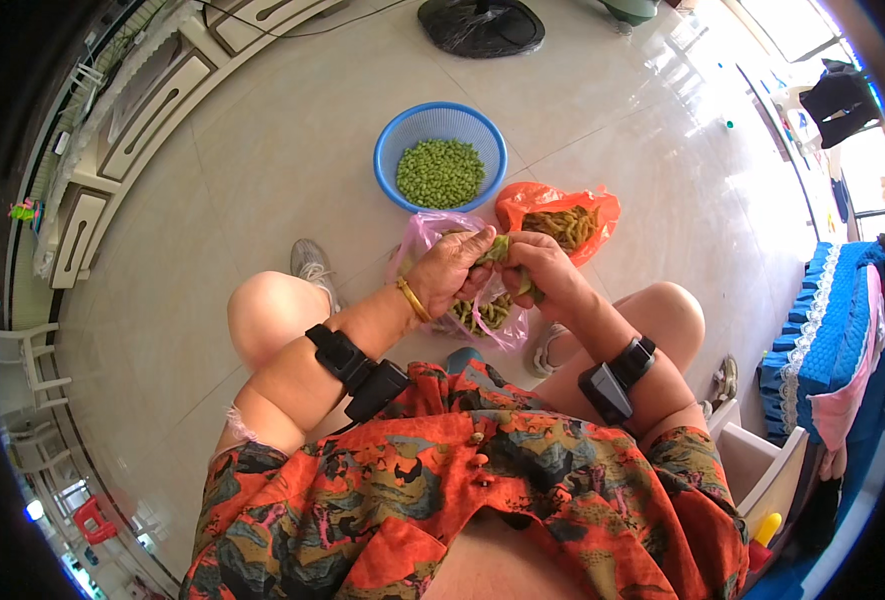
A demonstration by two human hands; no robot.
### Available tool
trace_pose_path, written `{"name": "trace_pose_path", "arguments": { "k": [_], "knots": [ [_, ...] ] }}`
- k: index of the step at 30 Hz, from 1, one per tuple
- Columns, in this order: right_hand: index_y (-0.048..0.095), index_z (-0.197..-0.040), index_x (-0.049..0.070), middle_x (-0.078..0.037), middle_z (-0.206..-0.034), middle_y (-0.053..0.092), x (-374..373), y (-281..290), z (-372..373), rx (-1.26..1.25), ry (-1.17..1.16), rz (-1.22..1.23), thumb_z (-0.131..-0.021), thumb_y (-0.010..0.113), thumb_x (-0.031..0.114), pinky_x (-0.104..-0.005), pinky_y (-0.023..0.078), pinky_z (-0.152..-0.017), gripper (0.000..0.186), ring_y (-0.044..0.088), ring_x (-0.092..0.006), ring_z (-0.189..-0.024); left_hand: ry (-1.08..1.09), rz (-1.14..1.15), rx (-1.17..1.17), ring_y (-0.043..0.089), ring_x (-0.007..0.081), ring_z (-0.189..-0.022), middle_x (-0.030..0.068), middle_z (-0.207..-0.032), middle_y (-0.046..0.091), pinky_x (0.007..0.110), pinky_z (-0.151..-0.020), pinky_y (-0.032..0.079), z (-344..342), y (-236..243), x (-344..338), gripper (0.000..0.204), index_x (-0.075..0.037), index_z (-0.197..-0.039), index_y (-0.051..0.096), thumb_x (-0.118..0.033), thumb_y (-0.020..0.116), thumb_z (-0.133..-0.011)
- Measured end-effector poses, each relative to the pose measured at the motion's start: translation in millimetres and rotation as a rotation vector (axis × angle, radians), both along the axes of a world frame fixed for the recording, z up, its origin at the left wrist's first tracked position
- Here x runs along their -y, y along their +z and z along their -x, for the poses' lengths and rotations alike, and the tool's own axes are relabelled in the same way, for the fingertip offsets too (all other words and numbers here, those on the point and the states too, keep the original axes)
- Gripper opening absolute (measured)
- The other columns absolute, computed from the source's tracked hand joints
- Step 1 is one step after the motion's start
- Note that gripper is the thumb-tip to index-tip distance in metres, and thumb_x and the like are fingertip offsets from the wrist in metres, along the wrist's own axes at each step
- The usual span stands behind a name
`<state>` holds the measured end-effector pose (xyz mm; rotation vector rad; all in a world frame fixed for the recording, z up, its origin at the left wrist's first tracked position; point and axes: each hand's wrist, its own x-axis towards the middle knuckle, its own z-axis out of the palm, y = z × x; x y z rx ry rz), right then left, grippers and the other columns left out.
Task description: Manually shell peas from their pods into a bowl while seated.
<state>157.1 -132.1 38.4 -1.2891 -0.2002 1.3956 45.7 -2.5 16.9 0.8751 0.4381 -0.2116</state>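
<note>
We are clamping green pods point(498, 250) in each grip, left hand point(450, 270) and right hand point(548, 276). Beans point(440, 174) are lying in a blue basket point(440, 122).

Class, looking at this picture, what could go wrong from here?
The green pods in the hands might slip and drop onto the pink bag below. The open basket stands close to that bag and the orange bag, so a knock could scatter its beans over the floor.

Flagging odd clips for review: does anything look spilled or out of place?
Nothing looks spilled around the blue basket; its shelled green beans sit inside. A green speck lies apart on the floor, upper right, too small to identify.
</note>
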Motion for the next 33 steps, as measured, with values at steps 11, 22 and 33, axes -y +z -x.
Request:
{"name": "trace_pose_path", "arguments": {
  "k": [11,22,33],
  "knots": [
    [0.052,-0.076,0.003,-0.001,-0.054,0.047,4.1,1.1,-7.1,0.023,-0.111,0.014,-0.083,0.057,0.016,-0.0212,0.032,-0.030,0.015,0.040,-0.0090,-0.034,-0.022,-0.122,0.010,0.036,0.0030,-0.047,-0.0049,-0.059,0.044,0.016,-0.041,0.028,-2.5,10.5,4.9,0.033,-0.010,-0.081,0.052,-0.043,0.053,-0.086],
    [0.054,-0.077,0.003,0.000,-0.054,0.047,6.8,-1.6,-3.9,0.011,-0.033,-0.018,-0.083,0.059,0.015,-0.0203,0.032,-0.030,0.014,0.040,-0.0077,-0.036,-0.015,-0.121,0.034,0.039,0.0028,-0.048,-0.0045,-0.060,0.047,0.016,-0.041,0.029,-1.6,-1.7,0.5,0.031,-0.010,-0.078,0.054,-0.040,0.059,-0.083],
    [0.055,-0.081,0.002,-0.003,-0.057,0.048,12.1,-7.6,-3.8,-0.027,-0.083,0.006,-0.081,0.051,0.006,-0.0212,0.033,-0.031,0.006,0.043,-0.0089,-0.040,-0.066,-0.127,-0.024,0.041,0.0029,-0.048,-0.0030,-0.064,0.051,0.015,-0.041,0.030,-2.1,-4.7,1.2,0.021,-0.008,-0.087,0.057,-0.028,0.052,-0.088]
  ]
}}
